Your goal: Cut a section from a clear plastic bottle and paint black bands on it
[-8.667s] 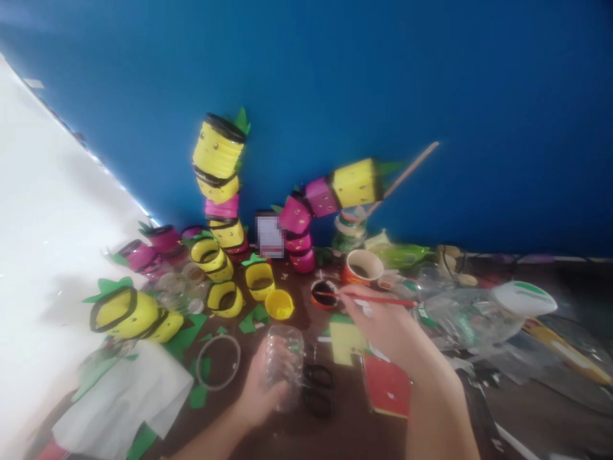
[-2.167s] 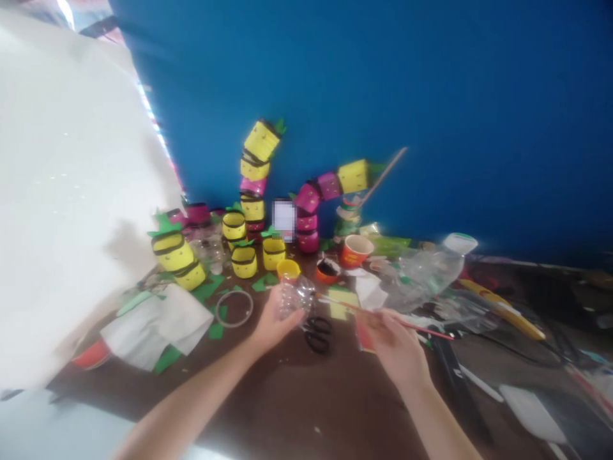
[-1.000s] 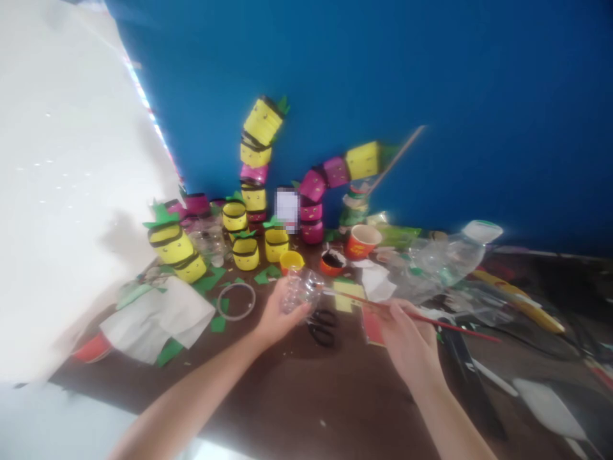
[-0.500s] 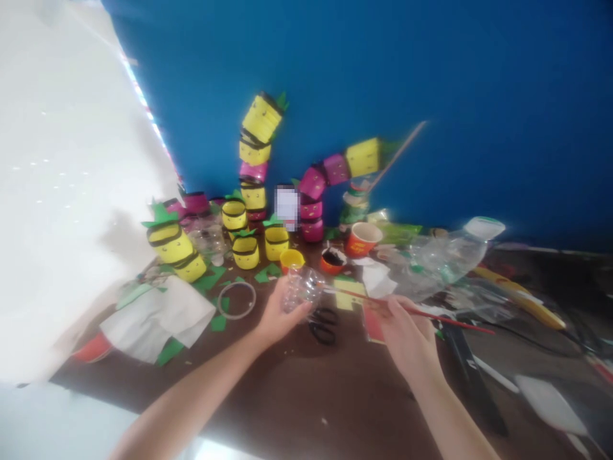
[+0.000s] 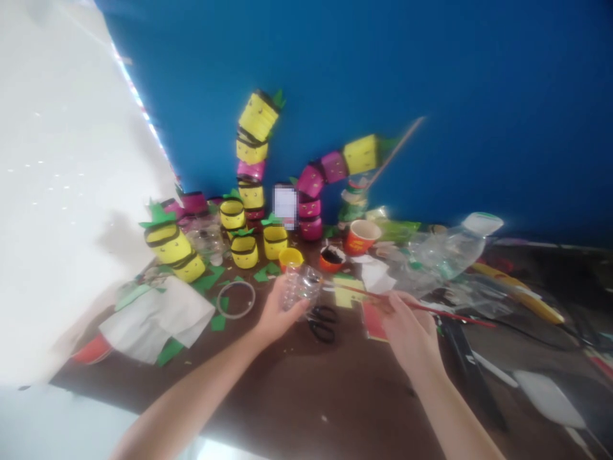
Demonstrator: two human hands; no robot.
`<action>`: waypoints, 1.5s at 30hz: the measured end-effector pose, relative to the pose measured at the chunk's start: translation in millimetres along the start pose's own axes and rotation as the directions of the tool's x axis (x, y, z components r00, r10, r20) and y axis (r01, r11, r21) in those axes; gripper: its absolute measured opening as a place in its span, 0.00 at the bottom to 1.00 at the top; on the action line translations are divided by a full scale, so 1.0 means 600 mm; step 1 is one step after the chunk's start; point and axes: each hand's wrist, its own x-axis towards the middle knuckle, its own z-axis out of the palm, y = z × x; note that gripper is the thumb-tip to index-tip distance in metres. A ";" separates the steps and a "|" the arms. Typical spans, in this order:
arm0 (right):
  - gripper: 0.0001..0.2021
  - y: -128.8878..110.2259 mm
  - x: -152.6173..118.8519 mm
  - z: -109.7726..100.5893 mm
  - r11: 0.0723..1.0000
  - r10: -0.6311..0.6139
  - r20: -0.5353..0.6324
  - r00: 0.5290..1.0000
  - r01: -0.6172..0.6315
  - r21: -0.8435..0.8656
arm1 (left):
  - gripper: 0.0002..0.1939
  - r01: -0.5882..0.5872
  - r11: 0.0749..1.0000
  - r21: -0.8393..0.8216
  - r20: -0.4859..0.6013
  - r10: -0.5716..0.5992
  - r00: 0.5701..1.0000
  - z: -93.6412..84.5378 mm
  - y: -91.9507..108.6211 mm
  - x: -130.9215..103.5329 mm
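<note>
My left hand is closed around a clear plastic bottle piece, held above the table. Between the fingers of my right hand is a paintbrush with a long red handle. Its tip points left, close to the bottle piece; whether they touch I cannot tell. Just beyond the bottle piece stand a cup of yellow paint and an orange cup with dark paint. Black-handled scissors lie on the table beside my left hand.
Yellow pots with faces stand at the back, near stacked magenta ones. At right lie a clear bottle, a yellow-handled tool and a black bar. A tape roll and white cloth lie at left.
The view has shifted slightly. Both hands keep their holds, and the brush tip stays near the bottle piece.
</note>
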 end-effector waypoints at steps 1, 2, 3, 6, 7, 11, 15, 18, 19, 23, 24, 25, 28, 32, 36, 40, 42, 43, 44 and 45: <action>0.08 -0.001 0.000 -0.001 1.000 0.002 -0.003 1.000 -0.002 0.015 | 0.27 -0.002 1.000 0.004 -0.006 0.002 1.000 0.000 0.000 0.000; 0.08 -0.002 0.001 -0.002 0.999 0.007 -0.008 1.000 -0.007 0.036 | 0.27 -0.005 1.000 0.008 -0.011 0.005 1.000 0.000 -0.001 0.000; 0.07 -0.004 0.000 -0.003 0.998 0.011 -0.016 1.000 -0.010 0.059 | 0.27 -0.009 1.000 0.009 -0.014 0.009 1.000 0.000 -0.001 0.000; 0.08 -0.006 -0.002 -0.004 0.996 0.018 -0.024 1.000 -0.016 0.087 | 0.26 -0.026 1.000 0.015 -0.002 0.026 1.000 -0.001 0.000 0.000; 0.08 -0.006 -0.002 -0.003 0.997 0.019 -0.016 1.000 -0.018 0.077 | 0.26 -0.031 0.999 0.019 0.007 0.031 0.999 -0.001 0.001 0.000; 0.11 -0.004 -0.006 0.002 1.000 0.021 0.006 1.000 -0.022 0.023 | 0.25 -0.042 0.998 0.039 0.020 0.042 0.999 0.000 0.006 0.001; 0.13 0.000 -0.009 0.008 1.000 0.026 -0.044 0.999 -0.027 -0.013 | 0.25 -0.040 0.998 0.038 0.028 0.039 0.999 0.000 0.007 0.001; 0.13 0.000 -0.009 0.012 0.999 0.029 -0.056 0.998 -0.030 -0.025 | 0.24 -0.052 0.998 0.035 0.034 0.051 0.998 0.000 0.006 0.001; 0.13 0.000 -0.009 0.012 0.999 0.027 -0.053 0.998 -0.028 -0.025 | 0.24 -0.051 0.998 0.035 0.036 0.050 0.998 0.000 0.005 0.001; 0.12 0.001 -0.007 0.011 1.000 0.012 -0.046 0.999 -0.013 -0.026 | 0.24 -0.060 0.997 0.037 0.030 0.059 0.998 0.000 0.001 0.001; 0.12 0.001 -0.006 0.011 1.000 0.013 -0.048 0.999 -0.014 -0.027 | 0.24 -0.062 0.997 0.041 0.030 0.061 0.998 0.000 0.001 0.001; 0.12 0.002 -0.006 0.010 1.000 0.015 -0.050 0.999 -0.016 -0.027 | 0.24 -0.062 0.997 0.044 0.032 0.060 0.998 0.000 0.001 0.000; 0.11 0.004 -0.006 0.009 1.000 0.019 -0.057 0.998 -0.020 -0.024 | 0.24 -0.053 0.997 0.051 0.036 0.051 0.998 0.000 0.003 0.000; 0.11 0.007 -0.007 0.010 1.000 0.022 -0.071 0.997 -0.023 -0.017 | 0.24 -0.046 0.998 0.042 0.033 0.045 0.998 0.000 0.004 0.000; 0.11 0.008 -0.006 0.007 1.000 0.025 -0.097 0.995 -0.027 -0.011 | 0.25 -0.043 0.999 0.015 0.020 0.043 0.999 0.000 0.004 0.000; 0.11 0.005 -0.006 0.004 1.000 0.008 -0.129 0.992 -0.008 0.005 | 0.24 -0.061 0.998 0.034 -0.021 0.061 0.998 -0.002 0.003 0.001; 0.12 0.005 -0.008 0.005 1.000 -0.008 -0.118 0.993 0.008 0.000 | 0.24 -0.066 0.997 0.045 -0.014 0.066 0.998 -0.002 0.000 0.002; 0.12 0.006 -0.009 0.006 1.000 -0.013 -0.110 0.994 0.012 -0.005 | 0.23 -0.066 0.997 0.046 -0.003 0.066 0.998 -0.002 -0.001 0.002; 0.12 0.007 -0.010 0.007 1.000 -0.013 -0.103 0.995 0.012 -0.009 | 0.23 -0.066 0.997 0.046 0.007 0.065 0.998 -0.003 -0.003 0.002; 0.12 0.009 -0.011 0.007 1.000 -0.010 -0.100 0.995 0.009 -0.011 | 0.23 -0.067 0.997 0.043 0.014 0.066 0.998 -0.003 -0.004 0.002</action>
